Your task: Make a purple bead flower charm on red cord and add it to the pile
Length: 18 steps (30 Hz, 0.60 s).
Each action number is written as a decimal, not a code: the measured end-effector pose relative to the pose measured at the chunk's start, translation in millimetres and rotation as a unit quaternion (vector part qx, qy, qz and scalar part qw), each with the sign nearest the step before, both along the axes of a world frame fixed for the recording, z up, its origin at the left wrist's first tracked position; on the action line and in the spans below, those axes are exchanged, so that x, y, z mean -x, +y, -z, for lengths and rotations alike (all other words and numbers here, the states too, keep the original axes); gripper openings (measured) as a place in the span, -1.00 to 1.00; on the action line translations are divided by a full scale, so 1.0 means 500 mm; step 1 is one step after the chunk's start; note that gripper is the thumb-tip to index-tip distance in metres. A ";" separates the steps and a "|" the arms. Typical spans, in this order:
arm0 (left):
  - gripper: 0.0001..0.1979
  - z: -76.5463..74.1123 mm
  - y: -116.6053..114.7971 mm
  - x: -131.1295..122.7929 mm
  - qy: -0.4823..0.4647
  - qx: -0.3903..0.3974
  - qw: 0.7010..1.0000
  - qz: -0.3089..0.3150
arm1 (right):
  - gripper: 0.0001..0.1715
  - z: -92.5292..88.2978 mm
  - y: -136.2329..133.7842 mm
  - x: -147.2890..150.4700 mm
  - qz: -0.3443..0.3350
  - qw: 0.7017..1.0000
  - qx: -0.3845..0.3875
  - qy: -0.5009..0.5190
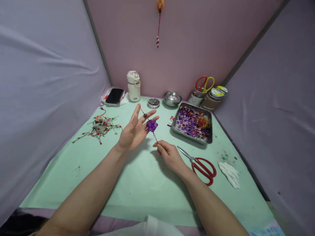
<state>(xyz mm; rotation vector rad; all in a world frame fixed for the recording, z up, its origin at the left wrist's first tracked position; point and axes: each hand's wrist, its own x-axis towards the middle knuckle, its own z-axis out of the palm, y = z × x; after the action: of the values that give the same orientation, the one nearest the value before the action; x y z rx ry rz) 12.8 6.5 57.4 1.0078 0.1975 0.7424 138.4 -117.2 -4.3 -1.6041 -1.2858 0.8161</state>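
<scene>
head view | we are holding our left hand (135, 131) wide, red cord (155, 137) touching its thumb | our right hand (169, 154) is pinching the cord | purple bead cluster (152, 125) is lying between both hands

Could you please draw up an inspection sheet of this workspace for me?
Surface: pale green table cover, with small dark specks and debris near the white cloth or tissue.
Job's things: purple bead cluster on a red cord, with one dark bead beyond it.
Clutter: bead tray, red-handled scissors, heap of beaded strings, pale bottle, black phone.
Hands: left hand spread, cord running from its thumb; right hand pinching the cord's near end.
Cables: nothing seen.
Surroundings: pink panel behind, lavender side sheets, hanging red-and-white ornament.
</scene>
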 end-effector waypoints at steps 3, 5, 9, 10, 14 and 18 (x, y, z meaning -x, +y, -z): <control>-0.26 -0.007 -0.005 -0.004 -0.003 -0.006 1.000 0.000 | -0.65 -0.001 -0.001 -0.001 -0.001 1.000 -0.014 -0.007; -0.22 -0.012 -0.009 -0.005 -0.002 -0.020 1.000 -0.010 | -0.66 -0.002 -0.002 -0.001 0.001 1.000 -0.018 -0.015; -0.25 -0.020 -0.009 0.002 0.009 -0.133 0.990 -0.044 | -0.70 -0.005 -0.004 0.000 -0.001 0.999 -0.023 -0.031; -0.28 -0.023 -0.006 0.006 0.017 -0.174 0.983 -0.051 | -0.71 -0.006 -0.004 0.001 -0.003 0.999 -0.026 -0.034; -0.43 -0.044 0.007 0.019 0.040 -0.260 0.962 -0.079 | -0.71 -0.006 -0.006 0.002 -0.003 0.999 -0.036 -0.036; -0.47 -0.079 0.008 0.031 0.032 -0.229 0.971 -0.056 | -0.70 -0.010 -0.008 0.000 -0.004 0.998 -0.045 -0.035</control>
<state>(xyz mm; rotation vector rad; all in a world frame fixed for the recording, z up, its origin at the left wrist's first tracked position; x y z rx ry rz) -2.7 10.6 97.0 1.4703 0.1412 0.8803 138.3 -121.1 0.8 -1.5685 -1.3593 0.7029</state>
